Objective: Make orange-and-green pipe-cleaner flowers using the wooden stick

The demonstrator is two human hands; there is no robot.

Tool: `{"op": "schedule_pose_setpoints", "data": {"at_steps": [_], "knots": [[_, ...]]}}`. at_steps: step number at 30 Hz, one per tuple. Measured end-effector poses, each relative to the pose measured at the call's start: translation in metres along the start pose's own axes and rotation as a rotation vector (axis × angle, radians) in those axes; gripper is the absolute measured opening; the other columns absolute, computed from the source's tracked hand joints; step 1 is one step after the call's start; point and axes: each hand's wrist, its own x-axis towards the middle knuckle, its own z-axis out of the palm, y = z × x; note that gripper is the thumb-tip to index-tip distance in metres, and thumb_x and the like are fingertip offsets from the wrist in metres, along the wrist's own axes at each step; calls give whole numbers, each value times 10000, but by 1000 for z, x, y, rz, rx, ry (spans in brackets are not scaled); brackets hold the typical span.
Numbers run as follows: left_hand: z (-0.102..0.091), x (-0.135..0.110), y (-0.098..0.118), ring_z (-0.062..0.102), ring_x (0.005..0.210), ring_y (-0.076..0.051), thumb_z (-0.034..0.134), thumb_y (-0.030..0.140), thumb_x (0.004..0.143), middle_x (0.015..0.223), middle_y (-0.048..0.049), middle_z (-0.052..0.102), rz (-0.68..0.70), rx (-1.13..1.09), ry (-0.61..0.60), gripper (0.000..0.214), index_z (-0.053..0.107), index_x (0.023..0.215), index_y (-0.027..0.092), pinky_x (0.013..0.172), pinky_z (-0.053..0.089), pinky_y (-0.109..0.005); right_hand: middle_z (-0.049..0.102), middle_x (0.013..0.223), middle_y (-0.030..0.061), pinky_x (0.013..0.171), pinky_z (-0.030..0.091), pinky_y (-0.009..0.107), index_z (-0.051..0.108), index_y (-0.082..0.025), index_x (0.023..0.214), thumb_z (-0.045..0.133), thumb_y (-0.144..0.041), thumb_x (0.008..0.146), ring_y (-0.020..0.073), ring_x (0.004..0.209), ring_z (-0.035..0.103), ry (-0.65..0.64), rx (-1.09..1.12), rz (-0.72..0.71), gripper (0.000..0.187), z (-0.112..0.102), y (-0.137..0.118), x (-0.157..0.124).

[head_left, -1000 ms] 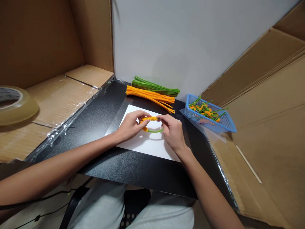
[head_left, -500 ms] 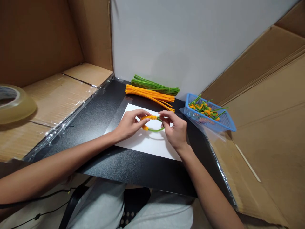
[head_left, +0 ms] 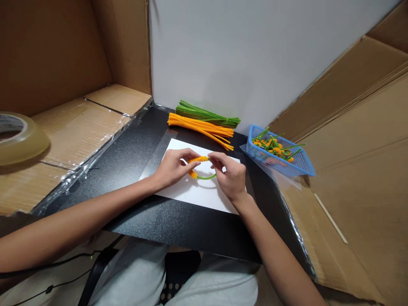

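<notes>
A coiled orange pipe cleaner (head_left: 200, 160) sits between my hands, with a green pipe cleaner (head_left: 207, 177) curving below it in a loop. My left hand (head_left: 174, 166) pinches the orange coil between thumb and fingers. The fingers of my right hand (head_left: 230, 173) are closed on the green pipe cleaner at the coil's right end. A second orange coiled part (head_left: 192, 174) shows at the loop's lower left, by my left thumb. Both hands are above a white sheet of paper (head_left: 191, 193) on the black table (head_left: 134, 212). My right fingertips partly hide the green end.
Bundles of orange pipe cleaners (head_left: 197, 125) and green pipe cleaners (head_left: 204, 114) lie behind the paper. A blue basket (head_left: 302, 168) to the right holds several orange-and-green pieces. A tape roll (head_left: 30, 142) rests on cardboard at left. Cardboard walls flank the table; a white wall (head_left: 248, 51) stands behind.
My right hand has shifted slightly left, closer to my left hand. The orange coil and green loop have moved slightly left and down. My left hand has barely moved.
</notes>
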Motion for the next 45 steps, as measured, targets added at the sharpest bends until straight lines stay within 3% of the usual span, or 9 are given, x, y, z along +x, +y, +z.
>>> {"op": "schedule_pose_setpoints", "data": {"at_steps": [4,6,12,16,26,30,36,45], "knots": [[2,-1,0,702,719,-150,702,346,830,919,-72,761,20,19,185,231,741,946,150,614,587,-235,659,954,52,620,586,294,673,-213,950,606,-220,894,154,715,665,150,69,124,88,5,-7,1],[1,-1,0,708,729,-155,706,344,826,932,-77,762,25,13,209,232,740,941,146,616,595,-238,636,924,47,591,587,291,680,-206,907,604,-216,890,149,697,650,153,110,168,78,6,-9,2],[-4,1,3,716,714,-154,654,348,873,931,-85,759,84,22,27,247,743,983,146,620,598,-240,647,891,51,619,573,306,702,-211,911,552,-150,893,174,761,640,105,75,126,163,1,0,4],[-5,1,2,716,718,-151,648,335,878,919,-73,755,114,57,-34,233,734,993,152,633,591,-236,627,886,50,679,564,315,682,-221,895,500,-96,897,180,801,630,91,-5,44,221,-2,2,5],[-1,0,-2,692,712,-136,631,343,894,894,-60,749,128,149,26,220,711,967,151,630,577,-229,609,891,65,727,511,302,630,-206,926,455,-100,943,182,815,604,52,-124,-73,205,1,-3,3],[-4,2,-2,699,737,-140,638,302,889,927,-67,747,174,169,-10,198,719,987,150,658,583,-234,613,923,79,754,492,314,616,-201,947,428,-84,943,190,836,599,20,-199,-110,222,-4,0,6],[-6,3,-3,680,758,-139,613,219,891,921,-71,735,233,163,-34,176,721,1008,145,634,577,-227,634,886,64,738,484,312,596,-198,964,413,-22,885,196,830,610,-14,-162,-118,265,-4,7,7],[-5,2,-4,658,725,-120,619,213,886,885,-50,719,259,208,7,148,702,991,149,620,569,-209,644,861,57,726,490,307,603,-199,941,440,-43,898,188,803,627,39,-149,-114,230,-3,4,7]]}}
